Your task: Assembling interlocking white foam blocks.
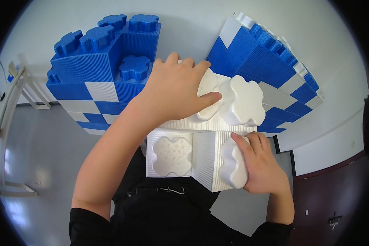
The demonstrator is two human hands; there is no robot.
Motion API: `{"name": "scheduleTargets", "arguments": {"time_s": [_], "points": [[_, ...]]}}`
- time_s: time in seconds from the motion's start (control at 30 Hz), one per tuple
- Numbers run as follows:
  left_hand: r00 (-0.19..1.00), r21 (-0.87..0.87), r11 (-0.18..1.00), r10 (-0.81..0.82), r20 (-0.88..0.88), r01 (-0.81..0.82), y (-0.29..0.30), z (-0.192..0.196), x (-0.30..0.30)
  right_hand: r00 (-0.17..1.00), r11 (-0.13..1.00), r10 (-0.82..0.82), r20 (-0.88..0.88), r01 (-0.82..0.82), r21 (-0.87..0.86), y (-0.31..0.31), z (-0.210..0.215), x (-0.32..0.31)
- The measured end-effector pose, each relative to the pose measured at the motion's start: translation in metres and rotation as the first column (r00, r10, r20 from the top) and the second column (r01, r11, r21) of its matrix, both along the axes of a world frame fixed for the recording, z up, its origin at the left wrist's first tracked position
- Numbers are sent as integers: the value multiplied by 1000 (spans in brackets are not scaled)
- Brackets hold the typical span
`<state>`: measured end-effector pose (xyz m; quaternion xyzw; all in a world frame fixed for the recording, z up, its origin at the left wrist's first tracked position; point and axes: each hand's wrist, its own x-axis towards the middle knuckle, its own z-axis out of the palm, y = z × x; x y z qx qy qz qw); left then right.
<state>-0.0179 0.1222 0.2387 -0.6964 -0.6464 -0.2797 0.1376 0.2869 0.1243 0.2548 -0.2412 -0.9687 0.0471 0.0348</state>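
Before blue-and-white block walls, left hand spread over an upper white stud, fingers apart, right hand clamped on a lower one.

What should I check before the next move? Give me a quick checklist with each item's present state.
1. Left hand on the upper left white knob: ok, it lies over it.
2. Right hand on the lower right white knob: ok, touching it.
3. Upper right white knob and lower left white knob free of hands: ok.
4. Full view of the upper left white knob: not ok, the left hand covers part of it.
5. Firm grip by both hands: cannot tell, some fingertips are hidden.
6. White block's far side touching the blue-and-white stack on the left: cannot tell, the left arm blocks the view.
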Motion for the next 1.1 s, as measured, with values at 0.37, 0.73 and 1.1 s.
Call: {"name": "scheduleTargets", "arguments": {"time_s": [0.37, 0.73, 1.1], "points": [[1000, -8, 1000, 0, 27, 0, -4, -1, 3, 1000, 1000, -12, 15, 12, -21, -3, -1, 1], [982, 65, 995, -82, 169, 71, -9, -5, -2, 984, 999, -19, -176, 26, 39, -6, -19, 10], [982, 49, 997, -72, 174, 65, -7, -5, 0, 984, 999, 10, -176, -1, 52, -3, -19, 11]]}}
